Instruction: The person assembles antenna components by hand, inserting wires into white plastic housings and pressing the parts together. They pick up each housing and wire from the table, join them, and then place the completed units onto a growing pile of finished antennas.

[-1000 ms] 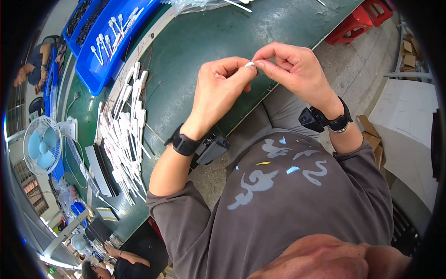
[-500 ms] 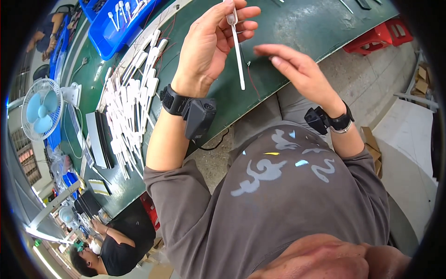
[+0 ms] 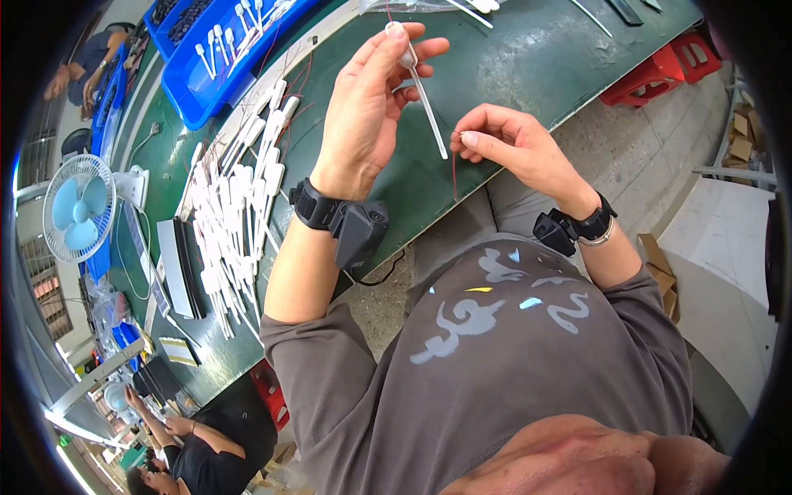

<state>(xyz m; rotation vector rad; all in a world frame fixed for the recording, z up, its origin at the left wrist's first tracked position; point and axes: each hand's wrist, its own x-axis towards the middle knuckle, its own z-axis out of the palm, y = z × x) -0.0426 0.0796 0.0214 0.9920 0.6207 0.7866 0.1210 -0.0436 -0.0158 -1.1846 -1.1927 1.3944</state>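
Note:
My left hand [image 3: 363,107] is raised over the green workbench, its thumb and fingers closed on the wide end of a white plastic stick [image 3: 429,115]. The stick's narrow shaft points down toward the bench's near edge. To the right, my right hand [image 3: 520,148] pinches a thin wire [image 3: 454,169] between thumb and forefinger. Its red end hangs below the fingertips, and a dark stretch seems to run back toward the stick. Left of my left forearm lies a large pile of similar white sticks [image 3: 235,214] with thin red wires among them.
A blue tray [image 3: 186,87] with more white pieces stands at the far left. A fan [image 3: 80,206], dark strips [image 3: 177,268] and a co-worker [image 3: 219,437] are on the left. Red stools [image 3: 652,78] stand beyond the bench's right edge. More sticks [image 3: 470,12] lie at the back.
My right hand has moved a little down and left and closed from spread fingers into a pinch on the wire. The stick in my left hand has tilted slightly.

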